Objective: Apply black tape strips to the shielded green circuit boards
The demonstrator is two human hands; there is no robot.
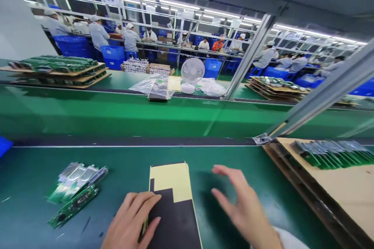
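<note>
Two hands at work: left hand point(131, 221) pins the black-and-yellow sheet stack point(172, 206) flat by its edge, right hand point(244, 206) hovers released, fingers spread; advisable to keep the stack squared on the green bench point(117, 159).

On the near table point(35, 186) a stack of sheets point(172, 202) lies in the middle, straight before the person. The left hand point(131, 220) rests on the stack's left edge; the right hand point(242, 206) hovers just to its right, apart from it. Left of the stack lies a small heap of circuit boards point(76, 194). At the right edge sits a cardboard tray point(344, 190) with a row of boards point(333, 153) standing on its far part. Behind the table runs a conveyor belt point(117, 114), and behind that a second table — on it stacked trays of boards point(55, 70) at left, plastic bags point(154, 85) and a small fan point(192, 74) in the middle, more trays point(277, 85) at right. Farthest back, people point(131, 39) sit in a row.
</note>
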